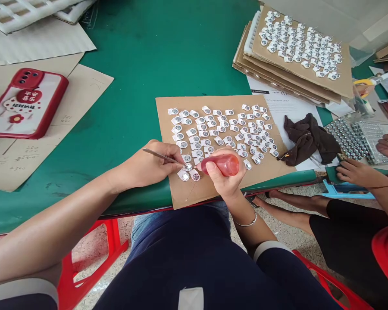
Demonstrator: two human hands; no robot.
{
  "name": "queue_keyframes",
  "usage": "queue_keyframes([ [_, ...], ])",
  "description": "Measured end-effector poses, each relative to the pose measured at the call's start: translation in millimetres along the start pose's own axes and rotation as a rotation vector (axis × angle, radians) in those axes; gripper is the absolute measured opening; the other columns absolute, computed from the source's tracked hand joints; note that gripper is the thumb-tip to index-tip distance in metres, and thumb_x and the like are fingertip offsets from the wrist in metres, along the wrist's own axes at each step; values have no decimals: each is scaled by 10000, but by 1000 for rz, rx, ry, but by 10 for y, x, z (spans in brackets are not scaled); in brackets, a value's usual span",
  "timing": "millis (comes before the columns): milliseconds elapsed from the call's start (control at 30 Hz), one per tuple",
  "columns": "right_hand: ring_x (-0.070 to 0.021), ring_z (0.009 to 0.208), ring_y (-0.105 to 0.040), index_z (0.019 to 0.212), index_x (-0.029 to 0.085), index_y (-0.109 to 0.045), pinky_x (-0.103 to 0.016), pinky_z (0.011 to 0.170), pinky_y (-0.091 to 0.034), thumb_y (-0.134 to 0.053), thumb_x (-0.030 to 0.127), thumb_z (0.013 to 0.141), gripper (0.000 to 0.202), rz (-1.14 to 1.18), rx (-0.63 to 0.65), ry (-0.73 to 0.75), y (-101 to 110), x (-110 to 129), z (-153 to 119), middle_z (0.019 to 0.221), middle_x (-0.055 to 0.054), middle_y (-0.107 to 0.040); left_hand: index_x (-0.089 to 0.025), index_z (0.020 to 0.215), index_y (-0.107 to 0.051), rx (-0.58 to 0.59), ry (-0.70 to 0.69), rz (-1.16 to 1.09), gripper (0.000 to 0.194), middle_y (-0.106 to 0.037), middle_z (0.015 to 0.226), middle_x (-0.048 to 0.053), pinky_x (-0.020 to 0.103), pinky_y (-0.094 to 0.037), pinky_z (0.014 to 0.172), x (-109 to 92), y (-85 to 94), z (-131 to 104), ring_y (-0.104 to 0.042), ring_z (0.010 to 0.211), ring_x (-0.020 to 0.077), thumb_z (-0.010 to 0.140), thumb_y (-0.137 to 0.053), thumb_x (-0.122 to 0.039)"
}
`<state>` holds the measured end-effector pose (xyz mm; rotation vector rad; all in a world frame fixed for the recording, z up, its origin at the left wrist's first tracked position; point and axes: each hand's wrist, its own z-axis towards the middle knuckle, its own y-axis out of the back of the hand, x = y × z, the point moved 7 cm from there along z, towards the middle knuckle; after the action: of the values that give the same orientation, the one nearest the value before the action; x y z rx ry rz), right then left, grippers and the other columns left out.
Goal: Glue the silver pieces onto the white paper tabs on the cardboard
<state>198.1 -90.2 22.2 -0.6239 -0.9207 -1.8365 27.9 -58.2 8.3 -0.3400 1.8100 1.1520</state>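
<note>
My left hand (155, 165) pinches a pair of thin metal tweezers (161, 155), their tip at a small round piece (188, 166) on a white tab. Wrapped in my right hand (228, 181) is a squeeze bottle (223, 165) with red contents, its nozzle pointing left close to the same piece. Both hands are over the near left part of a brown cardboard sheet (210, 193). Rows of similar round pieces on white tabs cover the sheet. Two of them (189, 175) lie just below the tweezer tip.
A red-framed phone (27, 103) rests on brown paper (84, 92) at left. Stacked cardboard (258, 73) bearing more pieces stands at back right. Near it are a dark cloth (310, 140) and a tray of shiny beads (349, 137). Another person's hands (355, 172) are at far right.
</note>
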Motion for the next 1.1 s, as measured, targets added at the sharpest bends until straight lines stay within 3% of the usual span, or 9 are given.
queue_keyframes([
  [833, -165, 693, -599, 846, 212, -559, -365, 653, -535, -647, 317, 759, 162, 15, 56, -17, -32, -11, -4, 742, -10, -603, -147, 779, -665, 8, 27, -115, 139, -673, 705, 30, 206, -438, 529, 95, 7, 46, -606, 641, 134, 757, -637, -281],
  [1100, -164, 633, -585, 810, 223, -548, -343, 553, -508, -604, 432, 772, 220, 156, -128, -86, 88, -96, -14, 710, -7, -562, -148, 783, -668, 11, 49, -141, 138, -683, 736, 36, 214, -455, 564, 114, 2, 50, -622, 683, 144, 752, -641, -280],
])
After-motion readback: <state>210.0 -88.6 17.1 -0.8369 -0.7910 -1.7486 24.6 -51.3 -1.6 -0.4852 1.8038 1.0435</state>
